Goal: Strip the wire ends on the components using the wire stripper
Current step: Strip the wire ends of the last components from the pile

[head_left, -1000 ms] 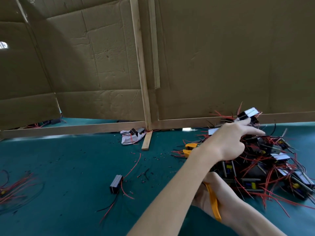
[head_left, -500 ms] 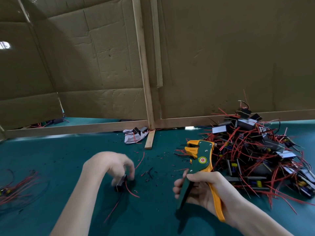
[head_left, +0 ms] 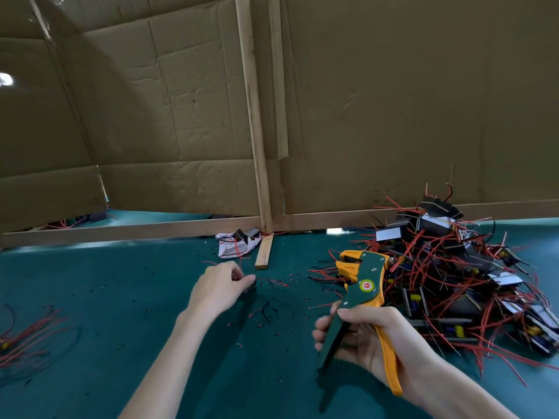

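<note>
My left hand [head_left: 217, 288] is on the green mat at centre, its fingers curled round a small dark component [head_left: 251, 286] that is mostly hidden; thin red wires trail from it. My right hand [head_left: 363, 343] grips the handles of a green and yellow wire stripper [head_left: 364, 285], jaws pointing up and to the left, a short way right of the left hand. Nothing sits in the jaws. A pile of components with red and black wires [head_left: 453, 267] lies at the right, behind the stripper.
A cardboard wall on a wooden frame [head_left: 136, 229] closes the back of the mat. A loose wooden strip [head_left: 263, 251] and crumpled white paper with small parts [head_left: 234, 244] lie by it. Red wires [head_left: 27, 337] lie at the far left. Insulation scraps [head_left: 266, 313] dot the mat.
My left hand came back from the pile, took hold of the component lying on the mat, and has moved right with it. The wire stripper rose into view in my right hand.
</note>
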Action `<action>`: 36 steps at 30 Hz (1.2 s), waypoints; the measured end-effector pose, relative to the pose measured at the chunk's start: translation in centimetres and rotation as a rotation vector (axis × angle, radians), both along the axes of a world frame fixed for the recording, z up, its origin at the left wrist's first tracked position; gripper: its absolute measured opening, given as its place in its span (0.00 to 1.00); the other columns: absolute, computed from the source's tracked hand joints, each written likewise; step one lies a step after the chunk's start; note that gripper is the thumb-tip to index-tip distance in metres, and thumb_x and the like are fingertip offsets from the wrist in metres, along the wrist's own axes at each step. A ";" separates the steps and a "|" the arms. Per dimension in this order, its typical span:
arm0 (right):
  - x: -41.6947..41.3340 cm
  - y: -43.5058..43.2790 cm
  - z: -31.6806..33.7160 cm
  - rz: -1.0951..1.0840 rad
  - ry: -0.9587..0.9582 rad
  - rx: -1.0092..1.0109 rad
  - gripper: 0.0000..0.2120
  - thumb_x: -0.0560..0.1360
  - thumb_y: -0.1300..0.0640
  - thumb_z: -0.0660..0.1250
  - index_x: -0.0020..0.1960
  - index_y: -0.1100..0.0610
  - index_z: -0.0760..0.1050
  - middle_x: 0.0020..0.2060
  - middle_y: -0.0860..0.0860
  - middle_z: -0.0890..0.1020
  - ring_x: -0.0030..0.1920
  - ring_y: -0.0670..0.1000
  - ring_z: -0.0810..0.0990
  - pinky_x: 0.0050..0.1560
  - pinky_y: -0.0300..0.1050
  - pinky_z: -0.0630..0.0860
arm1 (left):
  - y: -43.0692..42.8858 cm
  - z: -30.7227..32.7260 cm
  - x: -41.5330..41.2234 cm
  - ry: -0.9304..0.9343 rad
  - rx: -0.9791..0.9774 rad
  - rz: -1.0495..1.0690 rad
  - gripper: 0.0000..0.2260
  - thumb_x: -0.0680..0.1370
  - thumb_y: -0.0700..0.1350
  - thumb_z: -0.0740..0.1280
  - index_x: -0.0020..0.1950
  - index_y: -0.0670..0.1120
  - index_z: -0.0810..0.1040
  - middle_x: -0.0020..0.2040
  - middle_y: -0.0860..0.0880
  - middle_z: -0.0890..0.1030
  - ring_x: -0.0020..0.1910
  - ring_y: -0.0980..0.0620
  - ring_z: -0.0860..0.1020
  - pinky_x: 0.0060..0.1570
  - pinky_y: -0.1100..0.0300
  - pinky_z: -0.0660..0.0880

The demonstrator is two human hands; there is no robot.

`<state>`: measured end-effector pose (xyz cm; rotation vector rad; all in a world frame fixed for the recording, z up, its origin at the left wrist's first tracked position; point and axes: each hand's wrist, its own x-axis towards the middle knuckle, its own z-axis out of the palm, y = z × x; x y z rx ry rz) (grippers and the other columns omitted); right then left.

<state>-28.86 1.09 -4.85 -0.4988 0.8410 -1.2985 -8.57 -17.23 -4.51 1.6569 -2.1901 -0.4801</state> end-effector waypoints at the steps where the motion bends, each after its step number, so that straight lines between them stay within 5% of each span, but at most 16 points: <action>1: 0.0 0.0 0.0 0.002 0.005 0.000 0.17 0.62 0.66 0.72 0.49 0.68 0.75 0.45 0.69 0.82 0.45 0.67 0.83 0.42 0.57 0.82 | 0.2 -0.4 -0.3 -0.034 -0.006 0.021 0.14 0.76 0.61 0.66 0.45 0.51 0.78 0.47 0.52 0.81 0.46 0.51 0.78 0.43 0.57 0.74; 5: 0.0 0.0 0.0 0.001 0.032 0.002 0.16 0.62 0.70 0.72 0.49 0.69 0.75 0.44 0.69 0.82 0.43 0.67 0.84 0.41 0.56 0.82 | 0.6 0.3 -0.1 -0.016 0.005 0.018 0.11 0.75 0.58 0.69 0.51 0.53 0.80 0.51 0.51 0.81 0.47 0.50 0.79 0.43 0.57 0.74; 7: 0.0 0.1 0.1 0.007 0.024 -0.011 0.12 0.65 0.66 0.69 0.48 0.69 0.75 0.44 0.69 0.82 0.43 0.67 0.84 0.41 0.56 0.82 | 0.4 2.0 0.7 -0.137 0.092 -0.049 0.15 0.75 0.48 0.72 0.61 0.55 0.77 0.58 0.49 0.78 0.51 0.49 0.78 0.50 0.55 0.76; 9: 0.0 0.3 0.2 0.009 0.019 -0.021 0.12 0.66 0.66 0.68 0.49 0.68 0.75 0.45 0.69 0.82 0.44 0.66 0.83 0.41 0.56 0.82 | 0.6 4.0 1.5 -0.350 0.194 -0.148 0.25 0.76 0.34 0.65 0.67 0.57 0.72 0.64 0.48 0.74 0.53 0.49 0.78 0.45 0.57 0.76; 11: 0.0 0.4 0.2 0.003 0.022 -0.022 0.13 0.66 0.66 0.67 0.50 0.68 0.74 0.45 0.69 0.82 0.43 0.66 0.83 0.40 0.56 0.82 | 1.0 5.7 2.0 -0.369 0.165 -0.199 0.29 0.74 0.29 0.56 0.65 0.57 0.74 0.63 0.49 0.74 0.53 0.50 0.77 0.40 0.60 0.75; 16: 0.1 0.4 0.4 -0.010 0.039 -0.032 0.12 0.67 0.66 0.67 0.50 0.68 0.75 0.44 0.68 0.82 0.42 0.65 0.84 0.40 0.55 0.82 | 2.7 6.1 0.1 0.034 -0.067 -0.380 0.19 0.74 0.30 0.64 0.57 0.50 0.81 0.57 0.51 0.80 0.55 0.57 0.77 0.56 0.68 0.73; 20: 0.1 0.3 0.3 -0.014 0.047 -0.034 0.12 0.66 0.66 0.67 0.49 0.68 0.75 0.44 0.68 0.82 0.43 0.66 0.83 0.41 0.56 0.82 | 2.8 2.4 -2.4 -0.349 -0.121 -0.419 0.17 0.76 0.37 0.67 0.60 0.54 0.79 0.61 0.50 0.78 0.60 0.48 0.76 0.59 0.52 0.73; 24: 0.0 0.2 0.2 -0.011 0.044 -0.045 0.11 0.67 0.66 0.67 0.49 0.68 0.75 0.44 0.68 0.82 0.43 0.66 0.83 0.41 0.56 0.82 | 2.3 0.7 -2.4 -0.547 -0.288 -0.424 0.12 0.74 0.39 0.68 0.53 0.54 0.82 0.52 0.50 0.82 0.53 0.45 0.78 0.51 0.57 0.72; 27: -0.1 0.2 0.0 -0.004 0.042 -0.052 0.12 0.66 0.66 0.68 0.49 0.68 0.75 0.44 0.69 0.82 0.43 0.66 0.83 0.41 0.56 0.82 | 1.8 0.4 -1.9 -0.396 -0.319 -0.440 0.07 0.74 0.42 0.69 0.49 0.52 0.84 0.46 0.54 0.85 0.50 0.52 0.79 0.50 0.61 0.71; 32: -0.3 -0.3 -0.4 0.009 0.116 -0.079 0.11 0.61 0.65 0.74 0.43 0.66 0.80 0.42 0.68 0.82 0.42 0.67 0.83 0.43 0.58 0.81 | 2.1 1.9 -1.7 0.282 -0.148 -0.404 0.09 0.74 0.41 0.72 0.38 0.55 0.82 0.37 0.58 0.82 0.39 0.60 0.80 0.44 0.64 0.73; 36: -0.4 -0.3 -0.2 0.075 0.243 -0.183 0.18 0.56 0.57 0.82 0.43 0.62 0.82 0.40 0.66 0.81 0.42 0.67 0.82 0.46 0.60 0.80 | 3.8 4.6 -2.4 0.627 0.000 -0.527 0.10 0.74 0.39 0.73 0.39 0.55 0.84 0.38 0.49 0.84 0.36 0.51 0.83 0.46 0.59 0.79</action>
